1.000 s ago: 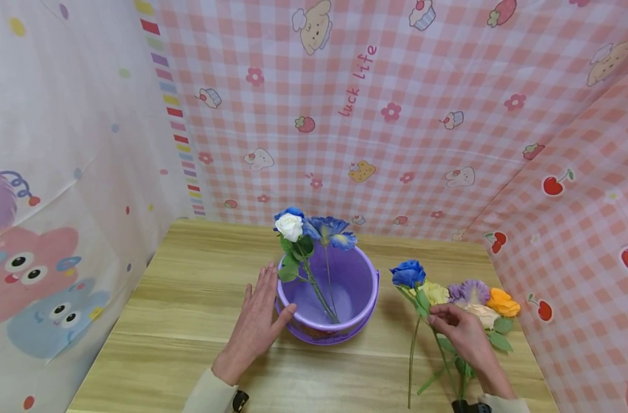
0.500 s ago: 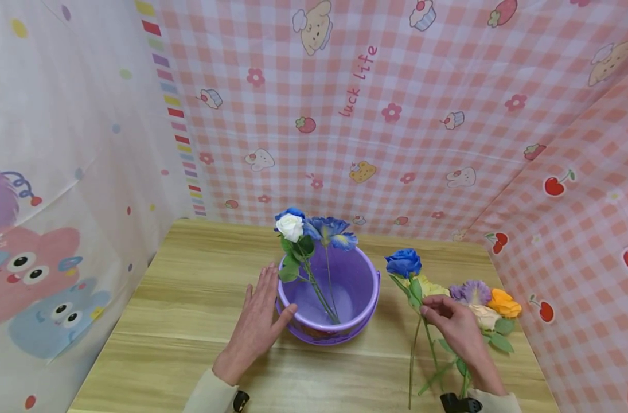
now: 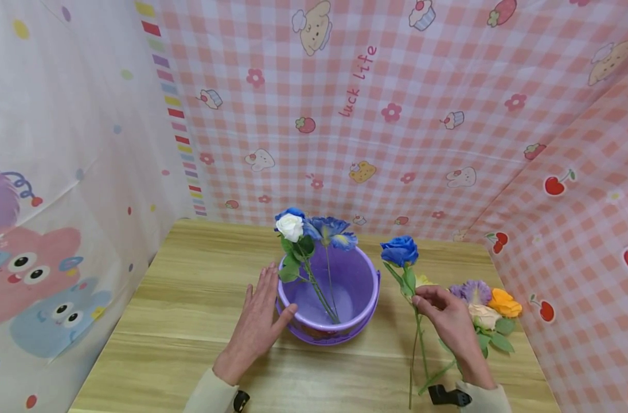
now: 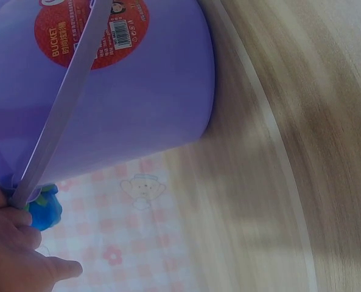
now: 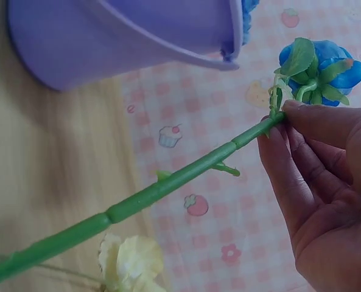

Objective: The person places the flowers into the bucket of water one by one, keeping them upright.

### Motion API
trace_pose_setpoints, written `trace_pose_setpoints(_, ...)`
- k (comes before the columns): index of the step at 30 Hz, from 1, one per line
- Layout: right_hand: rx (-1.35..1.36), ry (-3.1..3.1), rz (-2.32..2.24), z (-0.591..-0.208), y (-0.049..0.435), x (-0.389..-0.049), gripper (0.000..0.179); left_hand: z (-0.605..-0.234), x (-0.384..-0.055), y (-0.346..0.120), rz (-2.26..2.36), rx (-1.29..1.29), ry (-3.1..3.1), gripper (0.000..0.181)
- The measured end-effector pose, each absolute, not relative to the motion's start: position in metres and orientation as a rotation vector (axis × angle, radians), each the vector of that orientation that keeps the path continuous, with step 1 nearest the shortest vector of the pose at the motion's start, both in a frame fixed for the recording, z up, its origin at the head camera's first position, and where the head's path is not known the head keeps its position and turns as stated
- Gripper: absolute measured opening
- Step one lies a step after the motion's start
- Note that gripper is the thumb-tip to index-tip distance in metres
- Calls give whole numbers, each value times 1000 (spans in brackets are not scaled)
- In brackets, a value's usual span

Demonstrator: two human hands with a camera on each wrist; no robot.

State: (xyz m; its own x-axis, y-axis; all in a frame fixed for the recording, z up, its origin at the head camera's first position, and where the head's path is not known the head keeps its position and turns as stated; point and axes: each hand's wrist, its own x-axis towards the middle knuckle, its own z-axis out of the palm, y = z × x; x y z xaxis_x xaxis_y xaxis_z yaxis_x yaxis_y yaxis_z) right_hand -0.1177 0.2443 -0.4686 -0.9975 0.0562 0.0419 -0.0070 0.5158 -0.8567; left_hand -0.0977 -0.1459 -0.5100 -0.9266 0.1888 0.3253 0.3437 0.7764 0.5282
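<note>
My right hand pinches the green stem of a blue rose between thumb and fingertips, just below its leaves. In the right wrist view the stem slants down to the left, with the bloom above my fingers. My left hand, fingers straight, rests against the left side of a purple bucket. The left wrist view shows these fingers at the rim, near the handle. Inside the bucket lean a white rose, a blue iris and another blue bloom behind the white one.
Right of the bucket lie a yellow flower, a purple flower, an orange flower and a cream rose on the wooden table. Checked cloth hangs behind the table and along its right side.
My right hand has moved left and slightly away from me, lifting the blue rose off the other flowers toward the bucket. My left hand and the bucket have stayed put.
</note>
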Motion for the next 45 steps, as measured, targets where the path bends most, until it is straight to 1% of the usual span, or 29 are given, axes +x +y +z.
trace_pose_setpoints(23, 91, -2411, 1561, -424, 211, -121, 20, -511, -96, -146, -889, -404, -2720, 86)
trace_pose_setpoints(45, 206, -2149, 1757, -388, 173, -131, 15, -510, -96, -146, -909, -406, -2721, 86)
